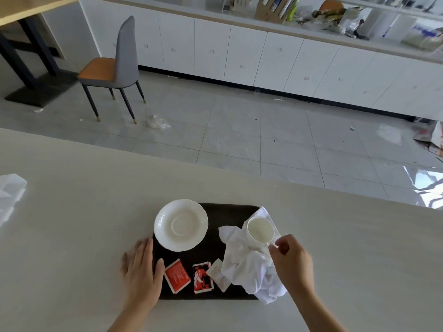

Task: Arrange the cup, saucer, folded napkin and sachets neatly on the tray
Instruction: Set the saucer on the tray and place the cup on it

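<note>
Cup [260,230]: small white china, on the crumpled napkin at the tray's right end; rigid, glazed, likely slippery and breakable; take it by the handle
Right hand [291,258]: fingers [275,244] pinched closed at the cup's handle side; the handle itself is hidden, so a firm grip cannot be confirmed
Left hand [141,267]: fingers spread flat, holding nothing; palm on the worktop [72,224], thumb over the tray [227,212] edge
Saucer [181,225]: white, stiff, fragile; overhangs the tray's far-left corner; lift by the rim
Napkin [249,267]: soft, light, unfolded; needs both hands to fold
Sachets [177,275]: three, thin and light, along the near edge; pinch by an edge
</note>
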Demonstrator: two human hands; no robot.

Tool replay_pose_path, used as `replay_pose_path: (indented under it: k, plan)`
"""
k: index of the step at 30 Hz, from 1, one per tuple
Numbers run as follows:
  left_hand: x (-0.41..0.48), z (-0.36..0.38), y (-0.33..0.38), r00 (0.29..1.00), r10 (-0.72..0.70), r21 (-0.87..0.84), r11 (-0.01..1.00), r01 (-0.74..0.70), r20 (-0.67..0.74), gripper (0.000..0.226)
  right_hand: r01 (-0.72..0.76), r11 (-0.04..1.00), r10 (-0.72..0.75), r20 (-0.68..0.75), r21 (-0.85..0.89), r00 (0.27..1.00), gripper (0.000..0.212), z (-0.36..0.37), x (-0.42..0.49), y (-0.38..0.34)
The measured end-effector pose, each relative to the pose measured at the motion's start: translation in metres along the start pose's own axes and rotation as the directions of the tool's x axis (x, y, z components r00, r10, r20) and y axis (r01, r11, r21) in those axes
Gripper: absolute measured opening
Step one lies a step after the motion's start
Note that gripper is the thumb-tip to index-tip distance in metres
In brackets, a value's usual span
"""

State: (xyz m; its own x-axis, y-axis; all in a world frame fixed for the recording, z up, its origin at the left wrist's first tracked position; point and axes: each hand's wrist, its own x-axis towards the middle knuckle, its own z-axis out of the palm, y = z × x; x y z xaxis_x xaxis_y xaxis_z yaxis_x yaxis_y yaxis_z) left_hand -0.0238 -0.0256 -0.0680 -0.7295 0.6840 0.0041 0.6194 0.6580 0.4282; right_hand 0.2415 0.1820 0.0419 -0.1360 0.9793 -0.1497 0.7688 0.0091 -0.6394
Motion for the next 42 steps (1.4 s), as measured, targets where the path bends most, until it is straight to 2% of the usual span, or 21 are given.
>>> replay_pose_path:
  k: [5,7,10,16,23,27,34,37,42]
  plan:
    - [0.001,0.001,-0.001,1.000,0.026,0.017,1.000,-0.026,-0.001,0.067,-0.040,0.987,0.067,0.176,-0.153,0.982,0.023,0.002,0.010,0.000]
    - [0.001,0.001,-0.001,1.000,0.019,0.026,0.999,-0.019,-0.009,0.069,-0.019,0.980,0.056,0.183,-0.197,0.981,0.019,0.004,0.013,0.000]
    - [0.002,0.001,-0.001,1.000,-0.004,0.045,0.999,0.004,0.006,0.071,-0.006,0.970,0.052,0.182,-0.243,0.982,0.030,0.006,0.015,0.003]
    - [0.002,0.002,-0.004,0.999,-0.030,0.020,0.999,0.030,0.015,0.069,0.055,0.951,-0.003,0.169,-0.303,0.986,0.034,0.007,0.015,0.001]
    - [0.004,0.004,-0.006,1.000,-0.026,0.018,0.999,0.027,-0.006,0.068,0.092,0.969,-0.073,0.090,-0.229,0.993,0.039,0.017,0.007,-0.018]
    - [0.004,0.005,-0.007,0.999,-0.019,0.013,1.000,0.020,-0.026,0.068,0.129,0.972,-0.113,0.090,-0.195,0.990,0.039,0.028,-0.004,-0.031]
    - [0.002,0.006,-0.005,0.999,-0.022,-0.006,1.000,0.022,-0.041,0.068,0.281,0.956,-0.276,0.066,-0.088,0.959,0.037,0.045,-0.016,-0.074]
    - [0.003,0.004,-0.004,0.999,-0.018,-0.003,1.000,0.017,-0.044,0.069,0.316,0.947,-0.309,0.111,-0.059,0.945,0.034,0.061,-0.020,-0.098]
    - [0.003,0.003,-0.005,0.999,-0.015,-0.002,1.000,0.014,-0.044,0.068,0.287,0.958,-0.279,0.210,-0.006,0.937,0.035,0.101,-0.029,-0.123]
